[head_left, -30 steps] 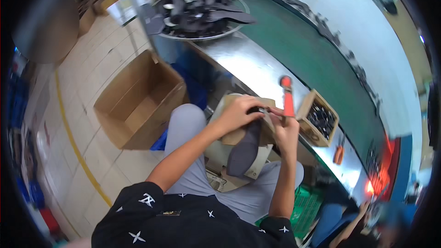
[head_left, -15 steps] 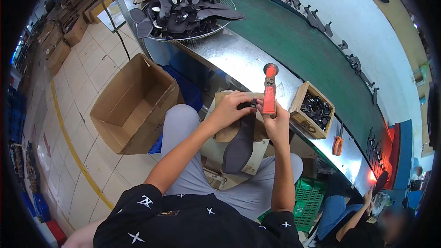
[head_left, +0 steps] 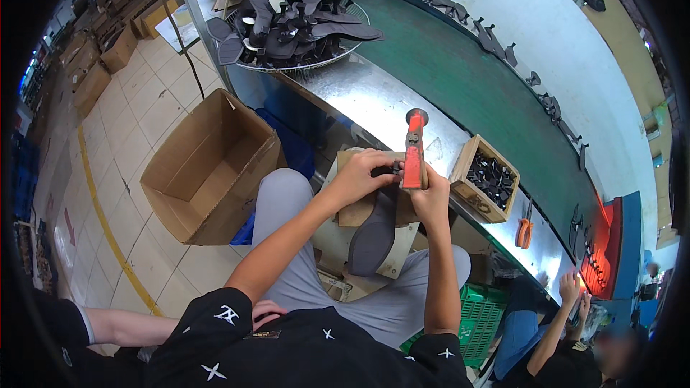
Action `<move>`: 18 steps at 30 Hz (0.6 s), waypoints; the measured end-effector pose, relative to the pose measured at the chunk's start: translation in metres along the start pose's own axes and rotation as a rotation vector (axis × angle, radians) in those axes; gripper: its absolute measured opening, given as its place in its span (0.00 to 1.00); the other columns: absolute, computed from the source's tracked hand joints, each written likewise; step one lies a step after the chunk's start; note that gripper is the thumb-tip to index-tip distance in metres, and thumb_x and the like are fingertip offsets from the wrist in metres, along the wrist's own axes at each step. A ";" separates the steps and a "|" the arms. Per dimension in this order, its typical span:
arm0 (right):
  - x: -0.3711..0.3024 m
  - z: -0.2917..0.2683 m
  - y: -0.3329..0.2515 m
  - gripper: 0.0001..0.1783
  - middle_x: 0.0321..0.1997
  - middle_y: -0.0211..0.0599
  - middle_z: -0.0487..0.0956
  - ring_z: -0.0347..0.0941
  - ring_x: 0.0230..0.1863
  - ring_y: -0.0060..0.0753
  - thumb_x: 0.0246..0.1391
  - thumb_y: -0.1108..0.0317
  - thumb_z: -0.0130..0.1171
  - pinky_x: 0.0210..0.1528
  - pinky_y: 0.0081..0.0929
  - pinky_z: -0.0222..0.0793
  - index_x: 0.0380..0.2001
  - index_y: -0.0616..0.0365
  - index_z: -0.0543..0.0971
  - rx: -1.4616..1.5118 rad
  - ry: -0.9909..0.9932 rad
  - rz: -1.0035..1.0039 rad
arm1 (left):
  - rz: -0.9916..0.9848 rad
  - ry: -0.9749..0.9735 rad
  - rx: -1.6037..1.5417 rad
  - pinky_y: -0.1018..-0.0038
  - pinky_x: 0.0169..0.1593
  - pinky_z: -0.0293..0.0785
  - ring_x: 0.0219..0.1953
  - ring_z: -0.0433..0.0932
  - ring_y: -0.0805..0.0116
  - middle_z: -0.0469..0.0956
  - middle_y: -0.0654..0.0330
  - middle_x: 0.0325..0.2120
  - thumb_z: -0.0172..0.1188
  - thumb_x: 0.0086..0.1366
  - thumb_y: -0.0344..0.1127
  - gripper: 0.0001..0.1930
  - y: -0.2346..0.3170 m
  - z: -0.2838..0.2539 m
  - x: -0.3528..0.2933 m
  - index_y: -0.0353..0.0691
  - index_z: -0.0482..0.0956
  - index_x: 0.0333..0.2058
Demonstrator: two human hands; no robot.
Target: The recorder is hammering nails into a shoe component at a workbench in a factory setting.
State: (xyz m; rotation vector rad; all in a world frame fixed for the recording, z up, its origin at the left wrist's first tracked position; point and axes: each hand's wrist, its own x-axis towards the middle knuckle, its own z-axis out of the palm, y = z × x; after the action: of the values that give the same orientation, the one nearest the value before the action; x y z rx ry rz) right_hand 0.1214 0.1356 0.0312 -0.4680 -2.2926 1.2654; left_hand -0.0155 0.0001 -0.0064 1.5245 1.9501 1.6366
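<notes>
A dark grey shoe sole [head_left: 371, 239] lies lengthwise over a brown pad [head_left: 352, 213] between my knees. My left hand [head_left: 363, 178] is closed on a small black piece at the sole's far end; the fingers partly hide it. In my right hand [head_left: 433, 201] is a hammer [head_left: 413, 149] with a red-painted head and a round metal face pointing away from me. Its handle is mostly hidden by the hand. The fingertips of both hands are close together over the sole's far end.
At right a wooden box [head_left: 491, 210] holds small black parts; beside it lie orange-handled pliers [head_left: 525, 233]. A wire basket [head_left: 305, 66] of soles stands far left. An open carton [head_left: 208, 194] is left of my knee. A green conveyor [head_left: 445, 72] runs behind. A co-worker's arm [head_left: 133, 325] reaches in lower left.
The hammer and right hand have shifted slightly left. A co-worker's arm has come in from the lower left behind me. The co-worker at right has raised both hands by the red-lit machine.
</notes>
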 end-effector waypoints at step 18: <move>-0.058 -0.033 -0.089 0.16 0.28 0.35 0.76 0.69 0.20 0.21 0.69 0.67 0.48 0.22 0.21 0.65 0.54 0.67 0.71 0.216 -0.004 0.234 | -0.121 -0.048 -0.199 0.79 0.33 0.72 0.28 0.75 0.79 0.82 0.61 0.25 0.72 0.54 0.38 0.16 0.012 -0.013 0.011 0.38 0.86 0.40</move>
State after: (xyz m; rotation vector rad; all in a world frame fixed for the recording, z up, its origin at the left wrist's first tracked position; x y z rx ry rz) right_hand 0.1822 0.0832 0.1080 -0.6705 -2.1192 1.6067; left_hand -0.0228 -0.0008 0.0129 1.3324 1.7583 1.6699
